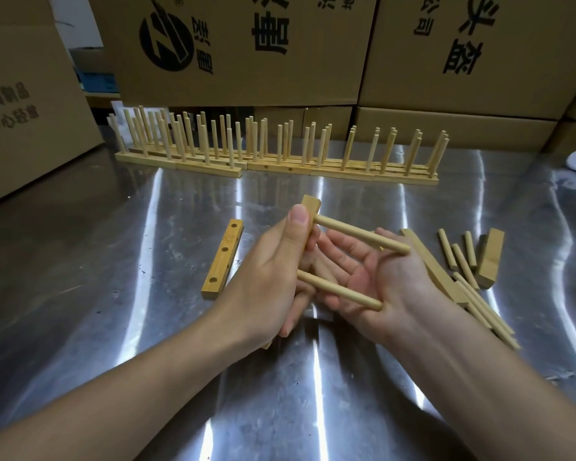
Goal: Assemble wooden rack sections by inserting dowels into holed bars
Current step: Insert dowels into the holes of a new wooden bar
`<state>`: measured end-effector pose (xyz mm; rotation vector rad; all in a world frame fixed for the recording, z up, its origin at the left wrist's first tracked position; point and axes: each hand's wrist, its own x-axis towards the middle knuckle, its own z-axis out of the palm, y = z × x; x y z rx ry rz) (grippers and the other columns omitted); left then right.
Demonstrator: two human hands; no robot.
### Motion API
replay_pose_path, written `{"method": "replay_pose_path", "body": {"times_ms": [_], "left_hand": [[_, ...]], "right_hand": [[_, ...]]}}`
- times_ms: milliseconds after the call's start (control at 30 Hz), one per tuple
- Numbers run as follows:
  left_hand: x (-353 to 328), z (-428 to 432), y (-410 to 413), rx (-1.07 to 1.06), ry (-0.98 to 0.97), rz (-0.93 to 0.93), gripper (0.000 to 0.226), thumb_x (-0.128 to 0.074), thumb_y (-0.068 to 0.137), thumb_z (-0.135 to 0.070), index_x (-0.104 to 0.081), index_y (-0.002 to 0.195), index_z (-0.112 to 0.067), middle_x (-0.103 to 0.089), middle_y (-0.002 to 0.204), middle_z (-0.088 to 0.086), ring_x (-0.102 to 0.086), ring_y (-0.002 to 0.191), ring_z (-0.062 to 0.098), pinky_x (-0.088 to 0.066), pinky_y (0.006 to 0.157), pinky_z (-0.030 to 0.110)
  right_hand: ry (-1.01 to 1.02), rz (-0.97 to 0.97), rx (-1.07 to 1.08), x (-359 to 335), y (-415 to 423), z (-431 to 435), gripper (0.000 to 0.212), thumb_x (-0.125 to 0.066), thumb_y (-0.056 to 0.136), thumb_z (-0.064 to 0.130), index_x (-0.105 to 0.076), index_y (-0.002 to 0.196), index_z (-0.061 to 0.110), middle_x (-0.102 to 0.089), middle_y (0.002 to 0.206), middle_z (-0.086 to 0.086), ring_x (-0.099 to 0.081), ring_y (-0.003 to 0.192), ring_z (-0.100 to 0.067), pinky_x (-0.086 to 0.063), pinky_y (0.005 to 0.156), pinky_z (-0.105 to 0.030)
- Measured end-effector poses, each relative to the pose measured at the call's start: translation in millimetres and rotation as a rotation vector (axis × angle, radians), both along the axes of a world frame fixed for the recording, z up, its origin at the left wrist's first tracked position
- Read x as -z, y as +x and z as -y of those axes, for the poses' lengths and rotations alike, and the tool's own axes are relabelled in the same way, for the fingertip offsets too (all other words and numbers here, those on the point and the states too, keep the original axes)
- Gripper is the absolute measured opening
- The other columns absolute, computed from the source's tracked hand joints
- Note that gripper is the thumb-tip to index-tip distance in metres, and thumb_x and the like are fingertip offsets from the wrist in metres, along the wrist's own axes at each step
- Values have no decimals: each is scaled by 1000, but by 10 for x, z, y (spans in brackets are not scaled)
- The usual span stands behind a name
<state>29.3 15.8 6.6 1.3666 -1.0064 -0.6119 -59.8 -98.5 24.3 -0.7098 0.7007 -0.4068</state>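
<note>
Now, centre frame, the left hand (270, 271) grips a holed bar (311, 206) on end, thumb pressed near its top, fingers curled behind it. Two dowels (363, 236) stick out of it toward the right, across the right hand (379, 281), which lies palm up with its fingers loosely straight. A spare bar (223, 261) lies flat on the table (113, 294) just left; loose dowels (459, 261) sit at right; finished sections (273, 151) line the upper middle.
</note>
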Motion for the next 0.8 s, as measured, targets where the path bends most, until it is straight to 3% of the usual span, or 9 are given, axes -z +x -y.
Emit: {"method": "replay_pose_path", "body": {"times_ms": [167, 233, 333, 467, 567, 667, 733, 800], "left_hand": [[43, 40, -14, -3, -12, -19, 71, -19, 112, -57, -55, 93, 1, -44, 37, -1, -30, 24, 14, -21, 34, 33], [62, 56, -21, -25, -36, -36, 66, -23, 111, -60, -57, 95, -5, -43, 41, 8, -29, 25, 16, -22, 33, 25], [68, 92, -19, -40, -64, -55, 68, -24, 111, -58, -54, 101, 2, -42, 48, 22, -29, 25, 15, -23, 32, 22], [49, 122, -29, -37, -79, -59, 74, -24, 112, -59, -52, 103, 9, -41, 58, 38, -28, 26, 15, -23, 32, 23], [28, 138, -39, -51, -75, -54, 77, -24, 112, -59, -54, 109, 12, -39, 59, 39, -28, 27, 14, -24, 33, 23], [47, 132, -9, -47, -58, -58, 78, -25, 110, -63, -54, 111, 10, -39, 57, 34, -28, 28, 15, -25, 34, 23], [78, 119, 4, -29, -40, -107, 73, -26, 110, -64, -52, 110, 4, -42, 47, 14, -28, 28, 14, -24, 35, 24], [95, 116, 12, -37, -42, -181, 67, -29, 108, -67, -54, 106, -5, -43, 46, 0, -30, 29, 13, -25, 37, 23]], "right_hand": [[67, 49, 44, 43, 14, 1, 67, -28, 113, 51, -69, 97, 0, -80, 93, -18, -79, 69, -29, -59, 82, -44], [69, 66, 40, 30, 11, -2, 66, -29, 113, 49, -69, 98, -2, -80, 92, -19, -80, 70, -29, -63, 67, -44], [100, 95, 61, -22, 13, -14, 68, -29, 114, 47, -68, 94, -5, -79, 90, -23, -79, 68, -31, -64, 50, -43], [116, 99, 72, -62, 14, -12, 69, -29, 115, 46, -68, 90, -5, -78, 91, -24, -79, 68, -32, -64, 50, -41], [119, 117, 68, -70, -2, 26, 66, -28, 115, 41, -68, 92, -6, -78, 95, -26, -79, 70, -34, -65, 52, -41], [97, 88, 44, -39, 19, 43, 64, -30, 115, 42, -68, 94, -5, -79, 97, -24, -80, 75, -33, -67, 70, -44], [80, 50, 0, -13, 36, 55, 60, -31, 114, 43, -68, 98, -2, -79, 97, -20, -79, 78, -31, -63, 93, -49], [93, 64, -56, -52, 54, 93, 53, -35, 112, 40, -68, 106, -2, -79, 97, -19, -80, 80, -32, -58, 102, -50]]}}
